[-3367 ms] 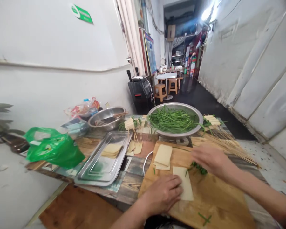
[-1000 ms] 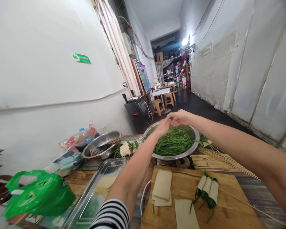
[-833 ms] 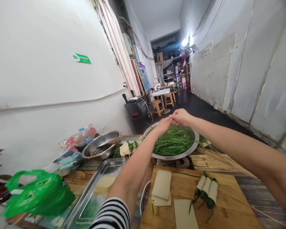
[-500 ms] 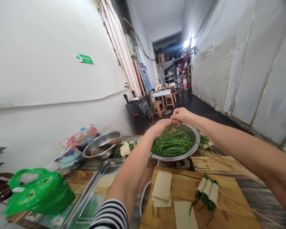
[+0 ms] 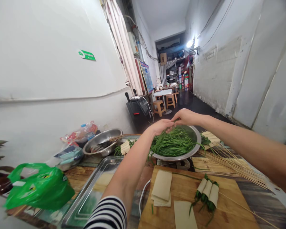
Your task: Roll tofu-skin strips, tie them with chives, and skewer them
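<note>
While both arms are stretched toward twelve o'clock, green stalks (image 5: 173,143) are pinched between left hand (image 5: 160,126) and right hand (image 5: 185,117) above the bowl (image 5: 194,150).

Green bag (image 5: 39,187) far left on desk (image 5: 257,197), steel tray (image 5: 90,197) beside it, small bowl (image 5: 102,144) behind; skewers (image 5: 231,163) at right.

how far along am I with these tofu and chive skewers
Done: three rolls threaded on one skewer lie on the cutting board, and more wrapped ones sit behind the tray. In hand: left hand and right hand pinch greens over the bowl of chives. Left: one flat sheet, the tofu stack, loose skewers.
</note>
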Action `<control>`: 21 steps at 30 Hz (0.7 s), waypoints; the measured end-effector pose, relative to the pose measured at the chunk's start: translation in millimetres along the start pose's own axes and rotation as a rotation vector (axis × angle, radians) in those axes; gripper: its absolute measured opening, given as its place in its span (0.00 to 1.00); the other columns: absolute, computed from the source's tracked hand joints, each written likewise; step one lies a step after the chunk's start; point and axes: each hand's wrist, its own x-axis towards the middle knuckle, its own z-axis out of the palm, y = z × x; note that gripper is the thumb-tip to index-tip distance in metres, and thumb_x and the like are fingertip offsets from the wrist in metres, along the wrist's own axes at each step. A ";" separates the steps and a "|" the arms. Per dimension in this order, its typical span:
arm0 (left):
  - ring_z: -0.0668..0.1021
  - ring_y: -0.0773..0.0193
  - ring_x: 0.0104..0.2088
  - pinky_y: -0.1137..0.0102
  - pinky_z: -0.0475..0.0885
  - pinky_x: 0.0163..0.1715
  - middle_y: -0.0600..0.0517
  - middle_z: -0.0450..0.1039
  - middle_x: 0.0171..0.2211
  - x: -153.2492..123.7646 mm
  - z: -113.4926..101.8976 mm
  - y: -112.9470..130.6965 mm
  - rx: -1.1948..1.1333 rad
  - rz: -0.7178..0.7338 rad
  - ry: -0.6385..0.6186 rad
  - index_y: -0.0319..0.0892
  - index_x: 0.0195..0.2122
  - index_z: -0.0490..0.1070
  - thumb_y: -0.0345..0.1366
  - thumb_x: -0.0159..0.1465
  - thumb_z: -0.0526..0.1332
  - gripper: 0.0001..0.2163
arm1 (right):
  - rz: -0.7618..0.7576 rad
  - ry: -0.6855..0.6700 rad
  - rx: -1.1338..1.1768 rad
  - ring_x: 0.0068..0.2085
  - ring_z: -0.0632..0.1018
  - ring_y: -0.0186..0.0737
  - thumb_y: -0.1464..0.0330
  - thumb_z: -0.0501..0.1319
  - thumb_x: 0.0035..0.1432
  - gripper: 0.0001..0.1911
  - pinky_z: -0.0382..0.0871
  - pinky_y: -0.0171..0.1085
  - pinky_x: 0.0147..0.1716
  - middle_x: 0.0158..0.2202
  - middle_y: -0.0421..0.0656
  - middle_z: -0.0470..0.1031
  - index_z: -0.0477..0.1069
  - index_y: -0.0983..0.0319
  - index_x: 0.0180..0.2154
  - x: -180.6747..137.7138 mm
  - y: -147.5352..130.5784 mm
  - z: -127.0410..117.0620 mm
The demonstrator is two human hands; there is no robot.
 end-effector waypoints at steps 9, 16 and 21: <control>0.66 0.74 0.19 0.77 0.63 0.21 0.55 0.62 0.23 -12.5 1.8 5.0 -0.256 -0.161 -0.147 0.33 0.39 0.72 0.35 0.64 0.62 0.09 | 0.014 0.060 -0.018 0.24 0.73 0.32 0.74 0.60 0.51 0.11 0.61 0.30 0.29 0.21 0.37 0.76 0.81 0.61 0.34 -4.1 -5.5 -0.7; 0.58 0.78 0.17 0.80 0.57 0.18 0.57 0.58 0.23 -29.0 -11.7 -1.4 -0.210 -0.211 -0.168 0.31 0.40 0.73 0.35 0.63 0.64 0.11 | 0.055 0.100 -0.097 0.27 0.75 0.34 0.75 0.61 0.51 0.11 0.63 0.31 0.30 0.27 0.40 0.80 0.81 0.62 0.35 -4.1 -1.7 -6.5; 0.58 0.78 0.15 0.80 0.53 0.16 0.60 0.55 0.18 -23.9 -15.1 -19.4 -0.200 -0.143 0.066 0.33 0.30 0.71 0.36 0.62 0.64 0.10 | 0.088 0.146 -0.142 0.30 0.77 0.37 0.75 0.61 0.51 0.11 0.65 0.32 0.33 0.30 0.42 0.81 0.82 0.62 0.33 -3.5 -6.8 -9.8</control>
